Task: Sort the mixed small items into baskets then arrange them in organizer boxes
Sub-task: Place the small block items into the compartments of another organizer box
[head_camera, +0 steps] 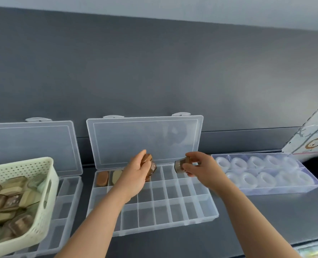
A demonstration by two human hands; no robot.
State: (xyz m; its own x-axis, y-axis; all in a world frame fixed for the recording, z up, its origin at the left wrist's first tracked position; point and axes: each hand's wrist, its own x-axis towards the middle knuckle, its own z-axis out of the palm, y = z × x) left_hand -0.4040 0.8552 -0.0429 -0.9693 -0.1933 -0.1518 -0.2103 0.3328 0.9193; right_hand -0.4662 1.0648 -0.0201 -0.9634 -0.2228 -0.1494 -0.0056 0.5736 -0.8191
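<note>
Open organizer box (pixel 173 211) near the back edge of the counter (pixel 266 216). The left grip (pixel 135 175) is closed round several brown clips (pixel 148 162) over the back row, just right of two stored clips (pixel 102 178). The right grip (pixel 197 168) pinches one grey-brown clip (pixel 179 165) above the same row, further right. Compartments run front-to-back; this clip lies crosswise, so probably needs turning. The left grip is nearer the next free compartment

We're at a plain grey worktop (pixel 266 211) against a bare grey wall (pixel 154 62), clear organizer boxes (pixel 173 211) lined along it, a perforated basket (pixel 24 163) alongside: a sorting bench, home or workroom unclear.
</note>
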